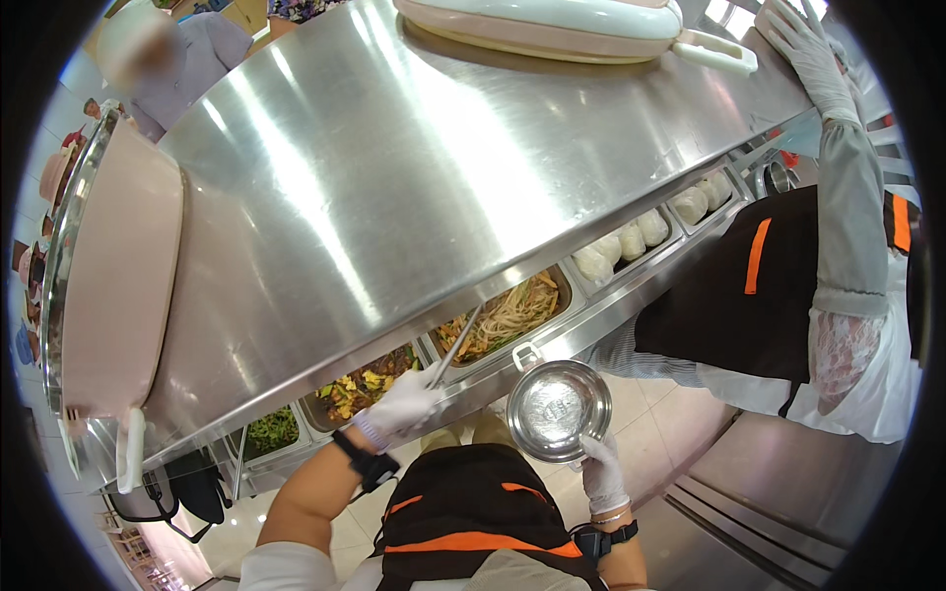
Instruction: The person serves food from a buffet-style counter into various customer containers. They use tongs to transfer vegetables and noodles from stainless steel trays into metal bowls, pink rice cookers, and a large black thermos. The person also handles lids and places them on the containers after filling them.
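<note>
My left hand (405, 403), in a white glove, grips the metal handle of a serving utensil (460, 344). The utensil's far end is hidden among noodles with vegetables (517, 314) in a steel pan. In my gloved right hand (604, 474) is the rim of a round, shiny steel bowl (559, 410) with white handles; no food shows in it. Beside the noodles, nearer my left arm, a pan holds a yellow and brown cooked dish (362, 390). Chopped greens (272, 434) fill another pan, with a metal utensil handle (240, 464) over its edge.
A steel counter (355, 185) covers the pans' far edges. Large lidded pink pans (122, 266) (539, 29) stand on it. White wrapped items (621, 247) lie in pans to the right. A co-worker in a black apron (746, 288) stands close at right; another person (185, 59) is across the counter.
</note>
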Demonstrator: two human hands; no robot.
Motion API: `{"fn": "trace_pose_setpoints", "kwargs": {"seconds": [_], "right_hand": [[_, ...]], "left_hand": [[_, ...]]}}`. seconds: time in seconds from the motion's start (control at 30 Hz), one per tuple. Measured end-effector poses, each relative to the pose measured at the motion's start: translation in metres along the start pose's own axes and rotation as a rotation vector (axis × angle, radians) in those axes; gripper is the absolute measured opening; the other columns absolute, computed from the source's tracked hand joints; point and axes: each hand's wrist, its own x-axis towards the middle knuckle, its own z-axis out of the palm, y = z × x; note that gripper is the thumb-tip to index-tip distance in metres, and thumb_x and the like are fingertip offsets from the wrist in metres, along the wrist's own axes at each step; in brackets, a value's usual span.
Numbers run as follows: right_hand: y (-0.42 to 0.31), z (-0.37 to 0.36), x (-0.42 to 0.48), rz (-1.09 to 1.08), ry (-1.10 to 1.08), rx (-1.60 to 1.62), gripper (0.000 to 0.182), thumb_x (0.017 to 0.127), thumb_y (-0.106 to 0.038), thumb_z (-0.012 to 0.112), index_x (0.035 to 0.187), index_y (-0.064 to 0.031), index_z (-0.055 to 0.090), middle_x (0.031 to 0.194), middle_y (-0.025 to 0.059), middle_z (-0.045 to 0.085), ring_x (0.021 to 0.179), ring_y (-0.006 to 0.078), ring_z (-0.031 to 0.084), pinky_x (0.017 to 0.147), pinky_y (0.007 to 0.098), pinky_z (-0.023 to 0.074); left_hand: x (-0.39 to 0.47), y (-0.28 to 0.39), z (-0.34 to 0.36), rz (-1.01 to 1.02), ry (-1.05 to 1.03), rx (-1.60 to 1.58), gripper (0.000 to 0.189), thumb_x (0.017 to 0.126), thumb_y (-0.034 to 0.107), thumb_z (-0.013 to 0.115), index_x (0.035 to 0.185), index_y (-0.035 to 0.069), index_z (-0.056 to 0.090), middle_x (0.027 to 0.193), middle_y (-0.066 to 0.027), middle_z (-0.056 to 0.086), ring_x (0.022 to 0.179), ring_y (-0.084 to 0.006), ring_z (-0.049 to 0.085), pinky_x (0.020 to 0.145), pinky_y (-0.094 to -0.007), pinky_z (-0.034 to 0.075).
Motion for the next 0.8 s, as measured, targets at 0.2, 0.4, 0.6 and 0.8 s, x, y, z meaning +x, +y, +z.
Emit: {"fn": "trace_pose_setpoints", "kwargs": {"seconds": [0.2, 0.4, 0.6, 0.8], "right_hand": [[-0.017, 0.005, -0.006, -0.026, -0.022, -0.06, 0.057, 0.079, -0.014, 0.066, 0.133, -0.0017, 0.051, 0.119, 0.0064, 0.062, 0.107, 0.0162, 0.058, 0.094, 0.031, 0.044], [-0.017, 0.015, 0.003, -0.073, -0.028, -0.016, 0.052, 0.081, -0.015, 0.063, 0.129, 0.0001, 0.052, 0.108, 0.0048, 0.063, 0.089, 0.0117, 0.059, 0.072, 0.025, 0.046], [-0.025, 0.009, -0.001, -0.024, -0.076, -0.061, 0.06, 0.078, -0.019, 0.066, 0.133, -0.001, 0.05, 0.114, 0.0062, 0.062, 0.097, 0.0129, 0.059, 0.079, 0.0251, 0.0478], [-0.032, 0.025, -0.003, -0.057, -0.075, -0.064, 0.065, 0.078, -0.019, 0.067, 0.136, 0.0017, 0.046, 0.12, 0.0092, 0.06, 0.107, 0.0172, 0.058, 0.093, 0.0299, 0.0449]], "left_hand": [[-0.063, -0.049, -0.029, 0.196, 0.398, 0.705, 0.064, 0.088, 0.01, 0.054, 0.148, 0.009, 0.035, 0.078, -0.0229, 0.062, 0.07, -0.0386, 0.064, 0.067, -0.0464, 0.049], [0.007, -0.062, -0.016, 0.214, 0.407, 1.001, 0.071, 0.083, 0.0, 0.049, 0.15, 0.007, 0.028, 0.079, -0.019, 0.064, 0.07, -0.0373, 0.065, 0.063, -0.0482, 0.051], [0.053, -0.014, -0.028, 0.41, 0.608, 0.861, 0.066, 0.087, 0.004, 0.053, 0.149, 0.001, 0.03, 0.071, -0.0204, 0.063, 0.062, -0.0385, 0.063, 0.06, -0.0477, 0.051], [0.056, -0.015, -0.029, 0.492, 0.571, 0.945, 0.071, 0.084, 0.002, 0.052, 0.15, 0.002, 0.027, 0.075, -0.0204, 0.064, 0.071, -0.0367, 0.065, 0.062, -0.0472, 0.052]]}}
